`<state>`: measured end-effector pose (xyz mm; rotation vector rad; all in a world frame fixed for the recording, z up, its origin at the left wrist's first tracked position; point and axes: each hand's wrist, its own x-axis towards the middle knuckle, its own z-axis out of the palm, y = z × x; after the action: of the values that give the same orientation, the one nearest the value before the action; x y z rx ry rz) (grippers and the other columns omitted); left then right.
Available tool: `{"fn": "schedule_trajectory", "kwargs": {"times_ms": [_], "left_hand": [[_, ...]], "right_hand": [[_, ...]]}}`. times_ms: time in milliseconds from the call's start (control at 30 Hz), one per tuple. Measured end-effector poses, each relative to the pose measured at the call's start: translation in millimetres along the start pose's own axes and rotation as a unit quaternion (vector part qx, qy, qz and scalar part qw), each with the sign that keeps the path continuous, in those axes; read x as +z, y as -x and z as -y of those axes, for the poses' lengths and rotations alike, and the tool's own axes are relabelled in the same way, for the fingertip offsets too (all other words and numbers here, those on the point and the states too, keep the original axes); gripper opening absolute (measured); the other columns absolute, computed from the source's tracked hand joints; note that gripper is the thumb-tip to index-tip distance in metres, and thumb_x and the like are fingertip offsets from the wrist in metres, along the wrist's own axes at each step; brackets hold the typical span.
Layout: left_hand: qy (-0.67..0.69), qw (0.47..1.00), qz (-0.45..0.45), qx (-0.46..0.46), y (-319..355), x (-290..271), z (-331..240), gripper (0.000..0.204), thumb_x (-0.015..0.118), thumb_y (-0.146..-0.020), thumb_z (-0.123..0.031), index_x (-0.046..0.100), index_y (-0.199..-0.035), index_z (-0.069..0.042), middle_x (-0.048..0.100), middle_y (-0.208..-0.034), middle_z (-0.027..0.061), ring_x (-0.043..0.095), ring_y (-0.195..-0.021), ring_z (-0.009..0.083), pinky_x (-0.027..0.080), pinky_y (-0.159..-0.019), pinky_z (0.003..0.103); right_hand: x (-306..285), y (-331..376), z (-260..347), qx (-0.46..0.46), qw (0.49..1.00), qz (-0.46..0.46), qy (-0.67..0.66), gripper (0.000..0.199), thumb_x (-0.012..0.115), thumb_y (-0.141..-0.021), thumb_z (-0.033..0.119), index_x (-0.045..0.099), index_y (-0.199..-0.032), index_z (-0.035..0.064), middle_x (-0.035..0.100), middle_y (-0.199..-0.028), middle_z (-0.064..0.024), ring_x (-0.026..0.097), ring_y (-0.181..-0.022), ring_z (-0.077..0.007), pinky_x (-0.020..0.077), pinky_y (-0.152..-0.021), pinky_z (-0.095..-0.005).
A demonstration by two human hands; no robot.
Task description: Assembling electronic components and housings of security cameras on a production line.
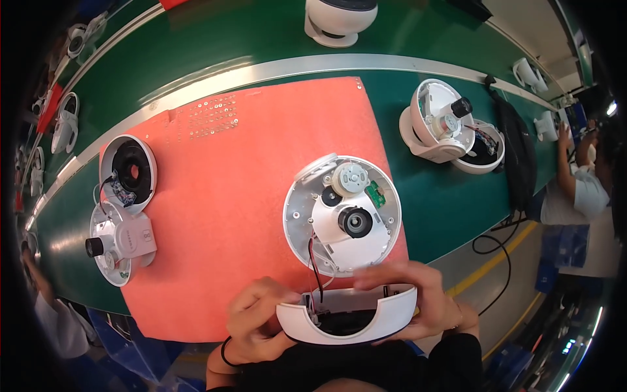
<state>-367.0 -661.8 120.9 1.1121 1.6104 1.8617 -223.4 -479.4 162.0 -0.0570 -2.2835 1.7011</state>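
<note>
Between my two hands, at the near edge of the mat, is a white half-round camera cover (346, 318), tilted so its cut-out rim and dark inside show. My left hand (258, 320) grips its left end, and my right hand (421, 297) holds its right end with the fingers bent over the rim. Just beyond lies the open camera body (343, 215), a round white shell with a black lens, a silver motor and a small green circuit board. Thin red, black and white wires (315, 261) run from this body into the cover.
An orange foam mat (235, 170) bears rows of small screws (212, 117). Opened cameras sit at left (124, 228) and right (444, 124); a closed camera (341, 23) stands beyond the metal strip. A black bag (513, 150) lies at right. Other people (578, 183) work at both sides.
</note>
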Motion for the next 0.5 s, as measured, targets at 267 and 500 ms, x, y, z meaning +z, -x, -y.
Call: {"fn": "schedule_trajectory", "kwargs": {"times_ms": [267, 500], "left_hand": [[-0.064, 0.998, 0.01, -0.014, -1.0, 2.1, -1.1, 0.034, 0.072, -0.063, -0.005, 0.06, -0.092, 0.007, 0.058, -0.083, 0.0124, 0.058, -0.07, 0.0196, 0.045, -0.06, 0.027], [-0.065, 0.997, 0.051, -0.011, -4.1, -2.0, -4.3, 0.049, 0.076, -0.062, -0.011, 0.058, -0.104, 0.005, 0.059, -0.086, 0.0127, 0.059, -0.073, 0.0181, 0.045, -0.063, 0.026]], "right_hand": [[1.0, 21.8, -6.3, 0.088, 0.993, 0.043, 0.07, 0.047, 0.069, -0.066, -0.003, 0.045, -0.106, -0.0049, 0.063, -0.089, -0.0214, 0.064, -0.083, -0.0282, 0.0512, -0.073, -0.0322], [2.9, 35.3, -29.3, 0.074, 0.996, -0.04, -0.005, 0.045, 0.073, -0.066, 0.007, 0.05, -0.103, -0.0014, 0.062, -0.092, -0.0167, 0.064, -0.081, -0.0266, 0.0501, -0.071, -0.0306]]}}
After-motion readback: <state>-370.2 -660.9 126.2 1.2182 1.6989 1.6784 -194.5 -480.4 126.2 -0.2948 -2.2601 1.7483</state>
